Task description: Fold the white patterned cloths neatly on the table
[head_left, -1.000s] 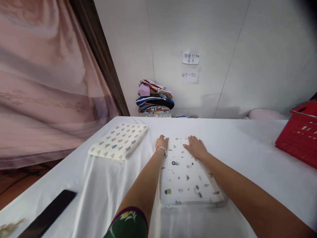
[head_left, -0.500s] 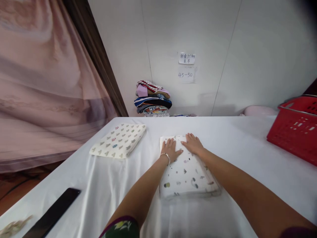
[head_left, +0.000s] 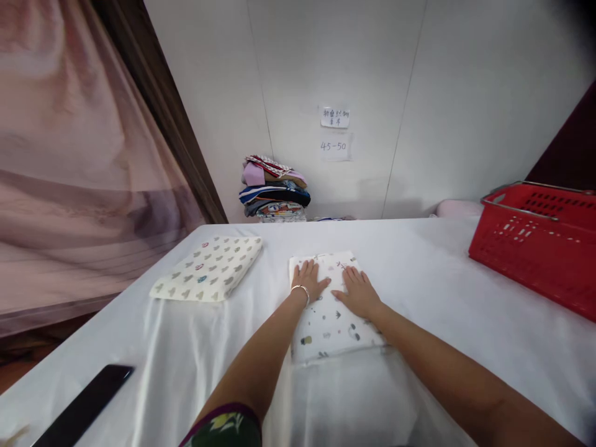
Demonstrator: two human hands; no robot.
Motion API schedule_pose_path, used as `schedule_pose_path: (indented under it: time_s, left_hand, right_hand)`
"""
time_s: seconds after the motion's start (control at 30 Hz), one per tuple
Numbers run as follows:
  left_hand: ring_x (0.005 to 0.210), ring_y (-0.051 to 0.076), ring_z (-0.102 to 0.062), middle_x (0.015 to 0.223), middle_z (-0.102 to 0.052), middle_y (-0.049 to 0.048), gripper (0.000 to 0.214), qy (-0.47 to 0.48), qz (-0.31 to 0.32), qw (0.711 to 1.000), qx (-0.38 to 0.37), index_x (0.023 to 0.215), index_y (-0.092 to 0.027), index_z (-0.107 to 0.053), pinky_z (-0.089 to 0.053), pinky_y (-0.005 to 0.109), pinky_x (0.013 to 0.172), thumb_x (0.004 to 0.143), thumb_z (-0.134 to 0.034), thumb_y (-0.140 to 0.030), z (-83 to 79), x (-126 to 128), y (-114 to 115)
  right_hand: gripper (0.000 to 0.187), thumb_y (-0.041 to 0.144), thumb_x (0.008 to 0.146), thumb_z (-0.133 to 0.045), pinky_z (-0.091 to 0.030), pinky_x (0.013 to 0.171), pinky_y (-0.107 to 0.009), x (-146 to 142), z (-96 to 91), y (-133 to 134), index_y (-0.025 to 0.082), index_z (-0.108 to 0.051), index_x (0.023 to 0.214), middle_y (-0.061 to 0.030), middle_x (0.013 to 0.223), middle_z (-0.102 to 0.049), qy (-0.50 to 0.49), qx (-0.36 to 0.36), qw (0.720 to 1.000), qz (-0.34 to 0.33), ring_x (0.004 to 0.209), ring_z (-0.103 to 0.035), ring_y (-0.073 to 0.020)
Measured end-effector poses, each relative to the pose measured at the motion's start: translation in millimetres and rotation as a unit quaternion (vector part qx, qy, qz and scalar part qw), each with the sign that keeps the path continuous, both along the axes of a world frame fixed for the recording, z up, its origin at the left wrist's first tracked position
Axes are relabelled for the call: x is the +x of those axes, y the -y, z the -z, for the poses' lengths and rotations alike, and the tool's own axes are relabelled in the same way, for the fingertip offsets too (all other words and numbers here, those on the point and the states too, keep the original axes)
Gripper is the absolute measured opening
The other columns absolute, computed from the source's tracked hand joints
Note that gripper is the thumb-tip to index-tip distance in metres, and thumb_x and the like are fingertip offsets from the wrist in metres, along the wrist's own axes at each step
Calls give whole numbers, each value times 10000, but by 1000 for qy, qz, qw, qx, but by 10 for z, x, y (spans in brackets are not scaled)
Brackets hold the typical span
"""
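Observation:
A folded white cloth with small printed figures lies on the white-covered table in front of me. My left hand, a bangle on its wrist, rests flat on the cloth's far left part with fingers stretched out. Beside it my right hand lies flat on the cloth's far right part, fingers spread. Neither hand grips anything.
A second folded cloth with a heart-like print lies to the left. A red plastic basket stands at the right. A dark phone lies near the front left edge. Folded clothes are stacked against the wall, pink curtain at left.
My left hand moved from the cloth's left edge onto its top. My right hand slid slightly nearer along the cloth. The view panned, so more of the red basket shows.

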State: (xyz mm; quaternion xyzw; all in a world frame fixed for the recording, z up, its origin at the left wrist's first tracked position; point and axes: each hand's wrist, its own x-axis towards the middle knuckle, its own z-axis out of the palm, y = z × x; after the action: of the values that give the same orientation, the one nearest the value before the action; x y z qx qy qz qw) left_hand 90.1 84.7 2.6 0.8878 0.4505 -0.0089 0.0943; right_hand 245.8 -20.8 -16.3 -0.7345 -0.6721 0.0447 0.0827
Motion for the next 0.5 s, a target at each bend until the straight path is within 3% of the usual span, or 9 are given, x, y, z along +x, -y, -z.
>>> schedule_pose_path:
  time_s: [0.13, 0.27, 0.4, 0.5]
  left_hand:
    - [1374, 241, -16, 1501, -70, 74, 759, -20, -9, 1000, -6, 1410, -140, -218, -24, 453, 1097, 825, -210, -625, -124, 30, 44]
    - [1374, 229, -46, 1498, -95, 80, 700, 13, 7, 1000, -11, 1396, -137, -255, -48, 447, 1100, 852, -213, -576, -225, 34, 398]
    - [1369, 236, -93, 1488, -150, 89, 768, 27, 57, 998, -22, 1406, -142, -232, -94, 449, 1101, 820, -246, -639, -121, -41, 878]
    - [1371, 246, -68, 1488, -144, 94, 765, 9, 66, 998, -15, 1410, -127, -224, -77, 459, 1103, 819, -293, -607, -16, -94, 1044]
  right_hand:
    - [841, 659, 830, -185, -55, 1084, -426, 31, 3, -12, 44, -239, 1402, -146, 1476, -148, -5, 9, 1000, -6, 1359, -67, -264]
    - [774, 609, 853, -221, -62, 1079, -425, 30, -86, -31, 61, -249, 1399, -141, 1477, -152, -25, -7, 1000, -7, 1361, -66, -255]
    - [694, 535, 870, -282, -102, 1072, -415, -22, -232, 67, 62, -295, 1377, -155, 1466, -187, -49, -23, 999, -3, 1356, -105, -256]
    - [686, 515, 869, -309, -67, 1081, -413, -181, -302, 321, 65, -280, 1386, -158, 1473, -154, -46, 23, 998, -34, 1361, -68, -252]
